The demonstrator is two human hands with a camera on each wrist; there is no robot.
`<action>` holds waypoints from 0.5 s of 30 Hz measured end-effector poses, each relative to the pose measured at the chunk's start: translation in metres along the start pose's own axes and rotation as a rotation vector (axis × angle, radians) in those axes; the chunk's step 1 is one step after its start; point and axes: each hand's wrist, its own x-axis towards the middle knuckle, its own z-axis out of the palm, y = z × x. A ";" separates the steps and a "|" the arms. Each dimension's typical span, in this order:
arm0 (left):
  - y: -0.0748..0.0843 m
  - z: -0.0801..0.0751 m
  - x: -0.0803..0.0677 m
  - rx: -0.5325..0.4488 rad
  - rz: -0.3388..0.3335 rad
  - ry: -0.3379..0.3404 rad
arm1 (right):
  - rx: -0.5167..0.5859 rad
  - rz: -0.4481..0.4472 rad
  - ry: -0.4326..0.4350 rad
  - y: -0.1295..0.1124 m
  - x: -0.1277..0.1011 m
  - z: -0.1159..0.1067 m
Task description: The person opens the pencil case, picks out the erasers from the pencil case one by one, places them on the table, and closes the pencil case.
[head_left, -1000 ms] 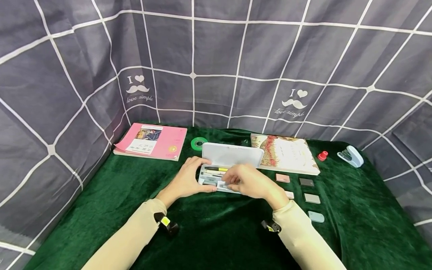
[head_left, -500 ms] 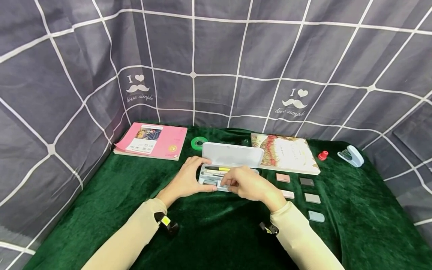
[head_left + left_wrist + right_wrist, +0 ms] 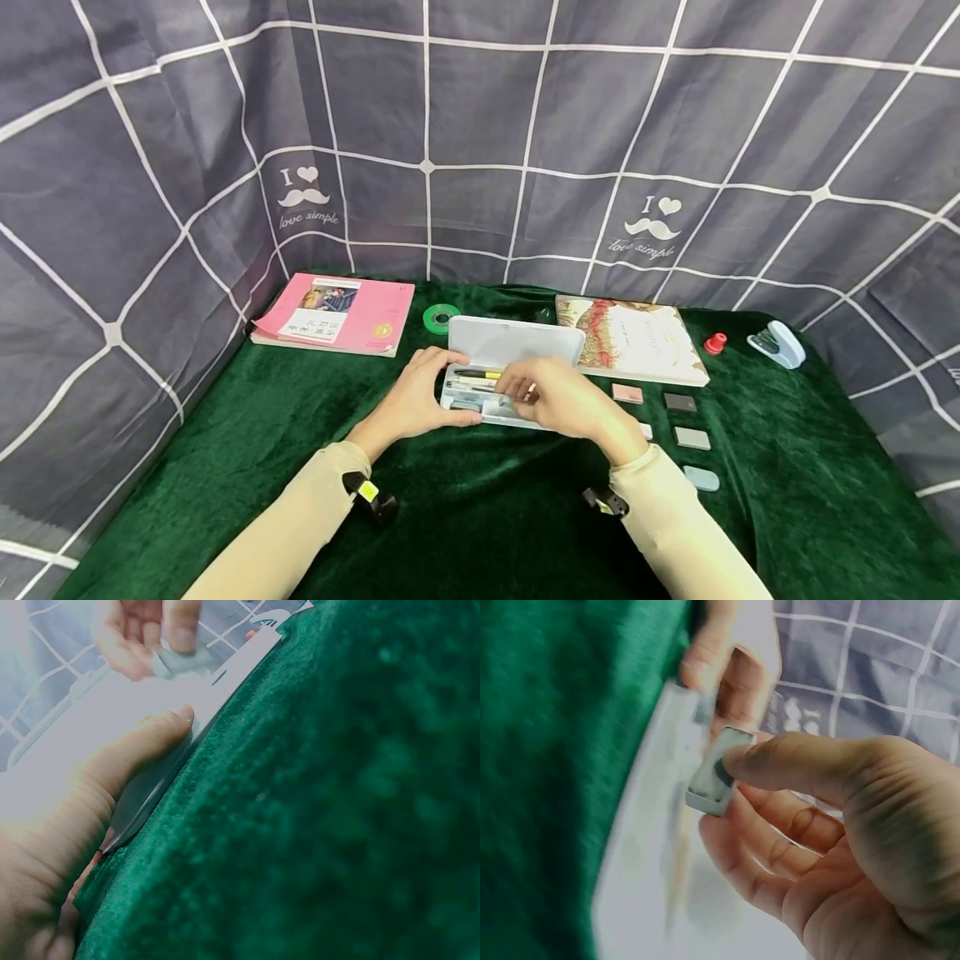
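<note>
An open white pencil case [image 3: 516,342] lies mid-table on the green cloth, its lid raised toward the back. A yellow pen [image 3: 480,376] and dark pens lie in its tray. My left hand [image 3: 442,390] grips the case's left end, thumb on the front edge [image 3: 142,739]. My right hand [image 3: 521,390] hovers over the tray and pinches a small pale grey block [image 3: 714,774] between thumb and fingers. The left wrist view shows this block [image 3: 177,663] just above the case rim.
A pink book [image 3: 337,312] lies back left, with a green tape roll [image 3: 442,318] beside it. An illustrated book [image 3: 633,337], a red stamp [image 3: 716,342] and a pale stapler [image 3: 777,344] lie back right. Several small blocks [image 3: 692,437] lie right of the case. Checked curtains enclose the table.
My right hand has shifted slightly back from the case's front edge to over the tray, still with the block. The left hand has stayed on the case's end.
</note>
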 end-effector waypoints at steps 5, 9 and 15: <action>-0.001 0.002 0.002 -0.001 -0.005 -0.003 | -0.019 -0.002 0.169 0.002 -0.024 -0.036; 0.000 0.002 0.002 -0.001 -0.020 -0.009 | -0.068 -0.006 0.263 0.007 -0.057 -0.066; 0.002 0.001 0.000 -0.006 -0.012 0.000 | -0.250 0.003 0.389 0.012 -0.118 -0.097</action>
